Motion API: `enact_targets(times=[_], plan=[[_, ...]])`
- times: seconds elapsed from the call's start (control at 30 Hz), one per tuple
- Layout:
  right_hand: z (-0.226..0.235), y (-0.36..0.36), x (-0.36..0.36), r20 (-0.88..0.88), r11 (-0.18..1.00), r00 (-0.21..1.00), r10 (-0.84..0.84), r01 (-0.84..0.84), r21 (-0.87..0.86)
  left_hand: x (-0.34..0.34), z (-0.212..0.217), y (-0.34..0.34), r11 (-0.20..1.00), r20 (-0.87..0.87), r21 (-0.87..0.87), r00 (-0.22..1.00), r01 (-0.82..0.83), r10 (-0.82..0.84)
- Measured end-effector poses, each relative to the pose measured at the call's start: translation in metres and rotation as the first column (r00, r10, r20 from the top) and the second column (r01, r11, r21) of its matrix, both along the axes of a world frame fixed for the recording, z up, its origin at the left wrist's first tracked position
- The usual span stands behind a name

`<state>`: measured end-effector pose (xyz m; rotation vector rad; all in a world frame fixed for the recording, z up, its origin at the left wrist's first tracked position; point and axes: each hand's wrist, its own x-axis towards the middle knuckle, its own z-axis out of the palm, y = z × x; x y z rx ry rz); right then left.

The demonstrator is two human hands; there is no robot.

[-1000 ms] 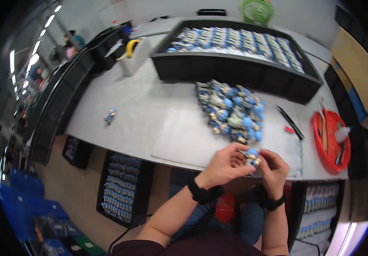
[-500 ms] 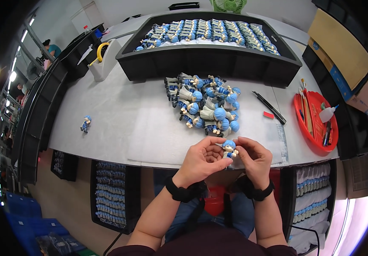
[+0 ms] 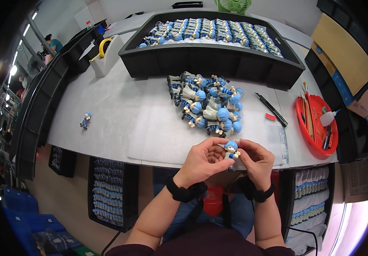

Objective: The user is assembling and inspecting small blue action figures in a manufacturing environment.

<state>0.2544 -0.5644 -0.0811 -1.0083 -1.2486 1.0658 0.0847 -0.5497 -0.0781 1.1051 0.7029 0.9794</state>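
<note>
Between my two hands, above the near edge of the table, a small blue-haired figurine [image 3: 231, 148] is held upright with its face toward me. My left hand [image 3: 206, 160] pinches it from the left, thumb low across its body. The fingers of my right hand [image 3: 257, 161] grip its other side. Just beyond my hands lies a heap of similar figurines [image 3: 211, 104] with blue hair, pale capes and dark shoes. One single figurine [image 3: 85, 120] lies apart at the left of the table.
A black tray [image 3: 209, 64] with rows of figurines stands at the back. On the right are a red basket [image 3: 336, 147] with brushes and a bottle, a black pen [image 3: 271, 109] and a red piece [image 3: 270, 117]. A tape dispenser [image 3: 107, 57] stands back left. Filled crates [image 3: 137, 187] sit below.
The figurine in my hands has tilted slightly and its face shows more upward. Both hands keep their hold. The whole view has shifted a little.
</note>
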Motion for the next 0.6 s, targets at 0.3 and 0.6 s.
enact_targets(times=[0.3,0.6], plan=[[-0.002,0.0,-0.008,0.04,0.995,0.994,-0.098,0.098,-0.017,-0.006,-0.005,-0.003,0.999,-0.026,0.044,1.0,-0.015,0.016],[-0.006,-0.003,-0.007,0.084,0.998,0.994,-0.063,0.063,0.0,-0.083,0.053,-0.022,0.939,-0.377,0.339,0.906,-0.058,0.192]])
